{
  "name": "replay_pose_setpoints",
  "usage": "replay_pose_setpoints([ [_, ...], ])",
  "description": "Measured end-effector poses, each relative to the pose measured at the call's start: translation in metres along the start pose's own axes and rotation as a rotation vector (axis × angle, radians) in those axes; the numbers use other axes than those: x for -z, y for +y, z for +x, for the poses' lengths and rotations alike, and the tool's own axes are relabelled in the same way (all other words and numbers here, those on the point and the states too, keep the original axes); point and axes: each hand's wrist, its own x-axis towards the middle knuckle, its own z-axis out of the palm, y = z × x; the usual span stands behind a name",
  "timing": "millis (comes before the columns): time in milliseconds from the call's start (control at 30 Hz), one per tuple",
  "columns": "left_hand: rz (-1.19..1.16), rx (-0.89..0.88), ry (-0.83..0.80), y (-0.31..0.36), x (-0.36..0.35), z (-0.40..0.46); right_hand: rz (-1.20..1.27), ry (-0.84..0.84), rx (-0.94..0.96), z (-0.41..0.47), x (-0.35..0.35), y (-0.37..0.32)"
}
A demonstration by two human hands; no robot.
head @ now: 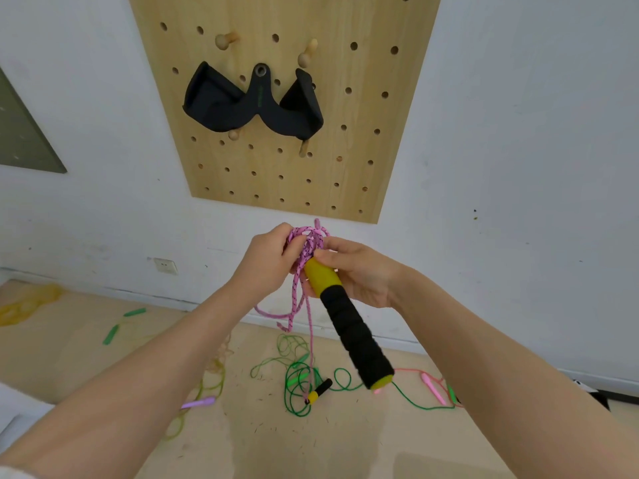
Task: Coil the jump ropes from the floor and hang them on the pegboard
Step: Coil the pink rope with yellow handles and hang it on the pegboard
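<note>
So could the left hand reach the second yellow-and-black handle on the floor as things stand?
Probably not: the left hand grips the pink rope coils up by the pegboard, while that handle lies far below on the floor.

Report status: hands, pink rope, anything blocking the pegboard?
Left hand grips pink rope coils; right hand holds its yellow-black handle. Other handle down at floor level. Black strap occupies pegboard; upper pegs free.

Hands: you have 2, left hand [268, 259] and right hand [359, 271].
Pegboards: you face 1 pegboard [380, 133].
Black-and-yellow handles: you see 2, held handle [349, 326] and floor handle [320, 391].
</note>
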Motion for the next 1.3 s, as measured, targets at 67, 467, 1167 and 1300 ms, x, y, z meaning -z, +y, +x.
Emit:
replay_pose_setpoints([
  [67, -0.299, 0.077, -0.002, 0.000, 0.000, -0.001, -0.079, 0.045, 0.012, 0.001, -0.001, -0.002],
  [467, -0.153, -0.031, -0.152, -0.007, -0.007, -0.011, -0.040, 0.363, -0.017, -0.001, -0.006, -0.005],
  [1167, -0.528, 0.388, 0.099, -0.006, -0.020, -0.014, -0.048, 0.444, 0.159, -0.026, 0.017, -0.018],
  [1300, -0.323, -0.144, -0.071, 0.035, -0.018, -0.014, -0.183, 0.317, 0.092, -0.027, 0.021, -0.016],
])
